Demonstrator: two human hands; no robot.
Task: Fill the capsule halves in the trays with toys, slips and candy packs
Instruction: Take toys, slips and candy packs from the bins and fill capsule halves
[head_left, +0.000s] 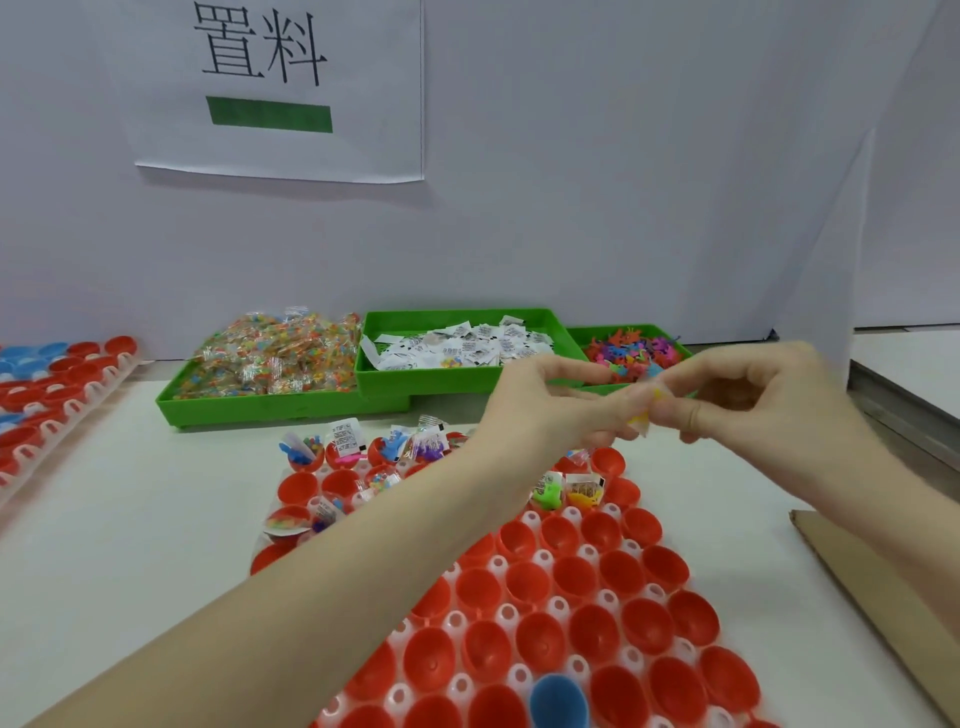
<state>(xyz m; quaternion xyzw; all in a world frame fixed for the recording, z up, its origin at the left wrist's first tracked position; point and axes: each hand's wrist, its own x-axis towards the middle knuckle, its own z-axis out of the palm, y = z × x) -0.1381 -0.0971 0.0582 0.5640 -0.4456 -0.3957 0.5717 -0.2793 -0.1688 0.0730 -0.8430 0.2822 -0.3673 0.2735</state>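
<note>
A clear tray (519, 675) of red capsule halves (582, 577) lies in front of me, with one blue half (558, 701) near the front. Halves in the far rows hold toys, slips and candy packs (343, 436). My left hand (561, 400) and my right hand (748, 389) meet above the tray's far end. Between their fingertips they pinch a small yellow toy with a white slip (647, 413). Three green bins stand behind: candy packs (275, 353), paper slips (457, 343), coloured toys (634, 348).
A second tray of red and blue capsule halves (57, 384) lies at the far left. A brown cardboard sheet (872, 597) sits at the right edge of the table. A white partition with a paper sign (280, 88) stands behind the bins.
</note>
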